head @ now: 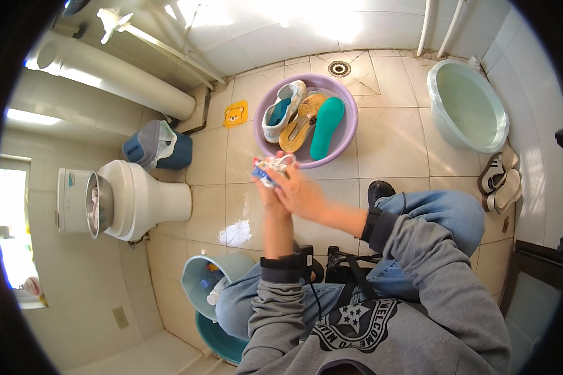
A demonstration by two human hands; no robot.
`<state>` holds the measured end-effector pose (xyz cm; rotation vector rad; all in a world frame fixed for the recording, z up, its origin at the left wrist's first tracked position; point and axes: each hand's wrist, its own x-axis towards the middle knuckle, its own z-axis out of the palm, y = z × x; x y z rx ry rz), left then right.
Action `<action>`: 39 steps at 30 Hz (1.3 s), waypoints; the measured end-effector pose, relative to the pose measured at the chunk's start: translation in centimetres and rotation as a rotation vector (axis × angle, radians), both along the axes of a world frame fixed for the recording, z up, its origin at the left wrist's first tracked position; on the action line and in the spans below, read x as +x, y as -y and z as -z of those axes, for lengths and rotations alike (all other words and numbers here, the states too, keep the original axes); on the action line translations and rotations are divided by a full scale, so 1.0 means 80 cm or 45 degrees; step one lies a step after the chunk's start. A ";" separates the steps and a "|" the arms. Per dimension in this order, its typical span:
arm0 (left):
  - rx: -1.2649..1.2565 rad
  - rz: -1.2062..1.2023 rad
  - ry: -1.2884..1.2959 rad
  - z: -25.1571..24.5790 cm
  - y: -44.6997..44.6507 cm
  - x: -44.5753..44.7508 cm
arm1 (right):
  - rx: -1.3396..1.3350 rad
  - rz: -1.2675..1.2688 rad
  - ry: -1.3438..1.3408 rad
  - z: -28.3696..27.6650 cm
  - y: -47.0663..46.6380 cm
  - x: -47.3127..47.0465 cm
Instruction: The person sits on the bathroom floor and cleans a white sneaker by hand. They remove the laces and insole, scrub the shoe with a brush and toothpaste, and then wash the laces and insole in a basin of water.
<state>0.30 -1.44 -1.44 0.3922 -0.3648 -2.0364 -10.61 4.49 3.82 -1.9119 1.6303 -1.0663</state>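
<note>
Between my palms is a bundle of white shoelaces [284, 162] with a small blue and red item [261, 172], too blurred to name. My left hand [268, 199] cups it from below, and my right hand [300, 191] presses over it from the right. Both hands are just at the near rim of a purple basin [353, 126]. Inside the basin lie a white shoe [271, 132] with a blue-green interior, a shoe with its tan sole [294, 137] facing up, and a green insole [327, 126].
A pale basin of water [469, 108] stands at the right by sandals [502, 183]. To the left are a toilet [169, 201], a steel bowl [93, 206] and a blue bin [180, 152]. A bucket with bottles [194, 269] sits beside my left knee. A floor drain [339, 69] lies beyond.
</note>
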 end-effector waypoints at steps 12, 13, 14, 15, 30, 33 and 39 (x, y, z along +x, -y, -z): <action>0.204 -0.566 0.298 -0.025 0.000 -0.039 | 0.106 0.351 0.391 0.056 0.068 -0.060; 0.206 -0.588 0.214 -0.018 0.005 -0.031 | 0.272 0.268 0.623 0.060 0.072 -0.058; 0.244 -0.506 0.284 -0.007 0.005 -0.020 | 0.428 0.197 0.855 0.062 0.074 -0.056; 0.198 -0.382 0.128 0.005 0.006 -0.008 | 0.643 0.157 1.076 0.063 0.072 -0.050; 0.168 -0.260 0.135 -0.022 -0.007 -0.018 | 0.075 0.094 -0.037 0.001 0.029 -0.013; 0.087 -0.226 0.080 -0.026 -0.006 -0.007 | -0.059 -0.030 0.079 0.007 0.000 0.005; 0.067 -0.233 0.281 0.015 -0.015 -0.013 | -0.201 0.105 -0.124 0.028 0.031 -0.009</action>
